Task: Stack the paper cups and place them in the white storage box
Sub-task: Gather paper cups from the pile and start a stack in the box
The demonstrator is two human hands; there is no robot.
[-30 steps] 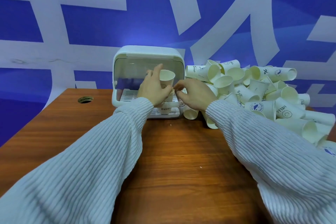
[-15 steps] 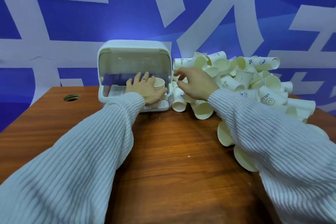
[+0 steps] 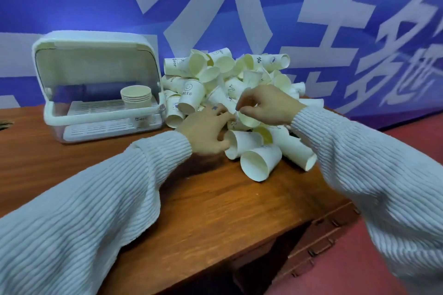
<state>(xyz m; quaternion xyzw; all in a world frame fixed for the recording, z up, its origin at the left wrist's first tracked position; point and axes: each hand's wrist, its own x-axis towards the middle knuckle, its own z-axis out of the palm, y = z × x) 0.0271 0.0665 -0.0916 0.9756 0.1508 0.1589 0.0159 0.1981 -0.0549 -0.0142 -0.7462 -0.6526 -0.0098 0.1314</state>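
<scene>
The white storage box (image 3: pixel 55 117) stands open at the left of the wooden table, with a stack of several paper cups (image 3: pixel 136 97) upright on its inner rack. A big pile of loose paper cups (image 3: pixel 225 74) lies to its right. My right hand (image 3: pixel 266 103) pinches the rim of one paper cup (image 3: pixel 248 119) at the pile's front. My left hand (image 3: pixel 206 130) curls its fingers round a lying cup (image 3: pixel 243 143) just below it. Both hands are close together over the pile's near edge.
The wooden table (image 3: pixel 211 201) ends in a front-right edge, with drawers (image 3: pixel 321 242) below it and red floor beyond. A blue wall with white shapes rises behind. A round cable hole (image 3: pixel 4 124) sits at the table's far left.
My left hand has left the cup stack inside the box and moved right to the pile. My right hand dropped onto a loose cup. The view turned right.
</scene>
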